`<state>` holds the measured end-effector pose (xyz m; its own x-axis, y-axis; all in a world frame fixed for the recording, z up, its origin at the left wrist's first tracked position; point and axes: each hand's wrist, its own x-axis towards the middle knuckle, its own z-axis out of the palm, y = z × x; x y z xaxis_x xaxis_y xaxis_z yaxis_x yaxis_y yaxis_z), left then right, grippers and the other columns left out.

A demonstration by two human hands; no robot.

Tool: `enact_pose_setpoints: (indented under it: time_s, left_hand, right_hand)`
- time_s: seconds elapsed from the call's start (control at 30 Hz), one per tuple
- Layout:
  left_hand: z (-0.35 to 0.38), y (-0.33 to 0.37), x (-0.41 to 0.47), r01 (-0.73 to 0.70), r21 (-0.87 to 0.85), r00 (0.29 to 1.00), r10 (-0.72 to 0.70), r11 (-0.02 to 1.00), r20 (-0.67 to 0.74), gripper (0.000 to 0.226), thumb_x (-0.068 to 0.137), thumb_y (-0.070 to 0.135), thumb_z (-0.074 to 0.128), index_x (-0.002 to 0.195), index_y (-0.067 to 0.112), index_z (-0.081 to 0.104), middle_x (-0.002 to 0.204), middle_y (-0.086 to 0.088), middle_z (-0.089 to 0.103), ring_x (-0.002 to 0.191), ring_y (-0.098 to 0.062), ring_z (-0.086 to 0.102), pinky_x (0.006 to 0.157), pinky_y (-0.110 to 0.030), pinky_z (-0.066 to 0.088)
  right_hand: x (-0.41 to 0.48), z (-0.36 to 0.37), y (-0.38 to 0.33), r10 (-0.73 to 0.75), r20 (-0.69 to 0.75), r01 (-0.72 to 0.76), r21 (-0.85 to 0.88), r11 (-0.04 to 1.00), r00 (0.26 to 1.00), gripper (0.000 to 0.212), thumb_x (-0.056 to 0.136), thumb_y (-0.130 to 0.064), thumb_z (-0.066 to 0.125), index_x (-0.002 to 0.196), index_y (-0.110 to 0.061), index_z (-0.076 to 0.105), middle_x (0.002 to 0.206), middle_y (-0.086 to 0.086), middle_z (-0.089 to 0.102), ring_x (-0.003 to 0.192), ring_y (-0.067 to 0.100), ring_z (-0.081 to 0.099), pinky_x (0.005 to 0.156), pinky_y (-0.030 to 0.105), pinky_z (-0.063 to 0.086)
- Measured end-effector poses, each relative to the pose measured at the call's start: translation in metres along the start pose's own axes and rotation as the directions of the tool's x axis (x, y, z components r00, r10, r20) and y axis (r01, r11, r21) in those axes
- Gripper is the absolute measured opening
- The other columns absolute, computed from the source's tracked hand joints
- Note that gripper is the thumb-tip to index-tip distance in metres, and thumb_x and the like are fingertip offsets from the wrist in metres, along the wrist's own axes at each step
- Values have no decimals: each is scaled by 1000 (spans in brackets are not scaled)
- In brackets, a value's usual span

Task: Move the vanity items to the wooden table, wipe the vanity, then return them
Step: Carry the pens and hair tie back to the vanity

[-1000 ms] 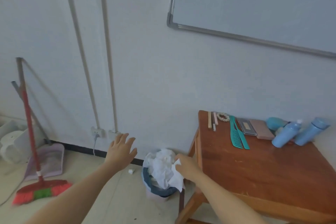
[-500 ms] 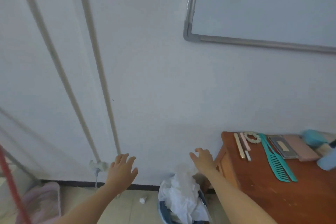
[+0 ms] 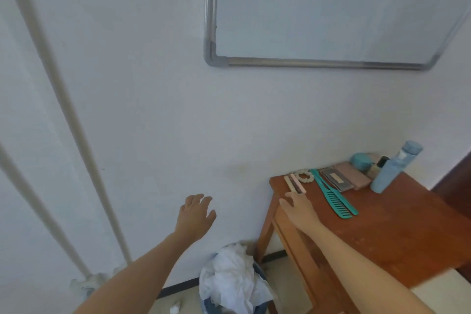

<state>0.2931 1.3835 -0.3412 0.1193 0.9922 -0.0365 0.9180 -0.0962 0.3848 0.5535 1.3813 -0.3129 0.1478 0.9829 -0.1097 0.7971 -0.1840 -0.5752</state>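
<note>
The wooden table (image 3: 397,232) stands at the right against the wall. Along its far edge lie two slim sticks (image 3: 294,183), a bead bracelet (image 3: 304,176), two teal combs (image 3: 334,196), a grey palette (image 3: 336,179), a pink case (image 3: 353,175), a teal round container (image 3: 362,160) and a blue bottle (image 3: 390,171). My right hand (image 3: 298,208) hovers over the table's left corner, fingers spread, just short of the sticks. Holding nothing, my left hand (image 3: 195,216) is raised open in front of the wall.
A bin (image 3: 257,275) stuffed with crumpled white tissue (image 3: 234,280) sits on the floor beside the table's left leg. Two pale pipes (image 3: 76,120) run down the wall at left. A whiteboard (image 3: 331,7) hangs above the table.
My right hand let go of the white tissue into the bin and rose over the table's left corner. The view swung right and up, away from the broom.
</note>
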Motion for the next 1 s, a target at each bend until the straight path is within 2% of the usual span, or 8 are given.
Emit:
enact_pose_setpoints:
  time_s: [0.13, 0.23, 0.4, 0.6, 0.77, 0.87, 1.0]
  left_hand:
    - [6, 48, 7, -114, -233, 993, 101, 966, -66, 42, 96, 25, 39, 136, 15, 39, 145, -2, 35, 131, -19, 33, 107, -31, 31]
    - [12, 80, 7, -156, -399, 987, 128, 904, -96, 40, 95, 21, 43, 134, 15, 42, 141, 0, 41, 123, -16, 44, 103, -30, 38]
    - [27, 122, 9, -150, -482, 989, 131, 863, -72, 39, 95, 22, 43, 134, 19, 41, 139, 1, 42, 114, -14, 51, 97, -25, 40]
    - [58, 180, 6, -102, -516, 995, 75, 851, -73, 35, 96, 26, 40, 131, 20, 45, 132, 1, 49, 108, -14, 53, 91, -23, 40]
    - [106, 222, 3, 30, -561, 991, -97, 827, -89, 34, 94, 21, 46, 128, 17, 49, 128, -1, 53, 95, -10, 53, 87, -25, 44]
    - [133, 247, -9, 153, -596, 969, -237, 788, -65, 34, 94, 23, 47, 126, 15, 51, 127, -4, 55, 102, -17, 56, 89, -32, 47]
    - [157, 270, -27, 276, -575, 929, -367, 770, -45, 34, 93, 17, 46, 127, 10, 51, 129, -11, 52, 113, -25, 53, 96, -38, 43]
  right_hand:
    - [-15, -35, 23, 12, -101, -15, -29, 999, 995, 42, 93, -29, 49, 128, -7, 47, 125, 13, 53, 119, 26, 46, 97, 33, 36]
    - [-26, -61, 41, 41, -116, -46, -33, 998, 992, 42, 94, -26, 48, 131, -6, 43, 134, 9, 47, 126, 21, 41, 104, 30, 29]
    - [-33, -92, 74, 75, -112, -86, -95, 992, 991, 44, 94, -30, 47, 132, -9, 42, 136, 9, 45, 125, 21, 43, 102, 30, 34]
    - [-30, -108, 123, 37, -25, -38, -49, 998, 999, 44, 94, -30, 48, 134, -14, 39, 138, 5, 42, 128, 17, 40, 101, 27, 37]
    - [-19, -123, 182, -33, 59, 34, -23, 999, 998, 42, 94, -30, 47, 133, -18, 41, 136, 2, 43, 127, 14, 40, 103, 28, 38]
    - [-17, -131, 221, -46, 111, 51, -43, 998, 993, 38, 94, -30, 47, 130, -20, 44, 134, -2, 45, 123, 13, 42, 103, 28, 39]
    - [-21, -134, 266, -61, 168, 71, -54, 996, 984, 34, 94, -27, 45, 127, -18, 47, 130, 0, 49, 121, 13, 42, 102, 26, 36]
